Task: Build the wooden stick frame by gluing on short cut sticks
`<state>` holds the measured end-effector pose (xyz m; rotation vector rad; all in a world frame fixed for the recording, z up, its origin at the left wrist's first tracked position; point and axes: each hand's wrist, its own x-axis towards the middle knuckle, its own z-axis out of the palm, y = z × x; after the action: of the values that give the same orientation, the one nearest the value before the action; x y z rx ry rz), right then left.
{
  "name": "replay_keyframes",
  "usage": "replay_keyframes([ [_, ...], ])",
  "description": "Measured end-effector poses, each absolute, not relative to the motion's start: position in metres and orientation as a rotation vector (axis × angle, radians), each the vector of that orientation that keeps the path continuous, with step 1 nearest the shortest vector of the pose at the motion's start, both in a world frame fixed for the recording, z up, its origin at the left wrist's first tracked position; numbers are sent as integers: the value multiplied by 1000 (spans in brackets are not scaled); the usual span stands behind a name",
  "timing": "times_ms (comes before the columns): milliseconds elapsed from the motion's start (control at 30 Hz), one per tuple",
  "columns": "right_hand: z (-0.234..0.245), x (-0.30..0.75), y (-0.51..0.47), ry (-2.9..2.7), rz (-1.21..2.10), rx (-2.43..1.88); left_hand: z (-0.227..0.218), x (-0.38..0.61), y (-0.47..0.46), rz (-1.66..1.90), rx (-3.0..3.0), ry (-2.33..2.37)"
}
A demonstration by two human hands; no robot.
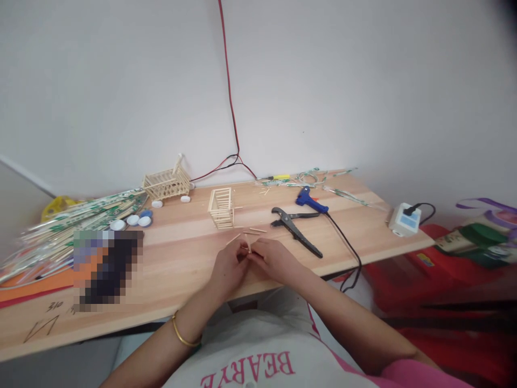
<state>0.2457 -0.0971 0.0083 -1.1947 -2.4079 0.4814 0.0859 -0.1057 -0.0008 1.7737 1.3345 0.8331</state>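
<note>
My left hand (234, 265) and my right hand (270, 258) meet near the table's front edge. Their fingers pinch a short wooden stick (247, 242) between them; its lower end is hidden by the fingertips. More cut wooden sticks (255, 230) lie just beyond my fingers. Behind them stands a small open frame (222, 210) built of wooden sticks. To the right rest large black-handled pliers (297, 229), jaws toward the frame. A blue glue gun (311, 201) lies beyond the pliers, its black cord running off the front edge.
At the back left stands a stick-built cart (167, 182) with white wheels. Bottle caps (132, 220) and bagged sticks (86, 215) lie left, near a blurred dark object (111, 269). A yellow-handled screwdriver (280, 177) lies at the back. A white power adapter (404, 220) sits at the right edge.
</note>
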Motion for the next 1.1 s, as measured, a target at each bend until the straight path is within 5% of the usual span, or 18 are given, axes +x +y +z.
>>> replay_keyframes([
  [533,37,254,-94,-2097,617,-1268,10,92,-97,924,1300,1106],
  [933,46,261,-84,-2013,1028,-1258,31,88,-91,840,1141,921],
  [1100,43,260,-101,-1922,888,-1199,22,89,-91,866,972,943],
])
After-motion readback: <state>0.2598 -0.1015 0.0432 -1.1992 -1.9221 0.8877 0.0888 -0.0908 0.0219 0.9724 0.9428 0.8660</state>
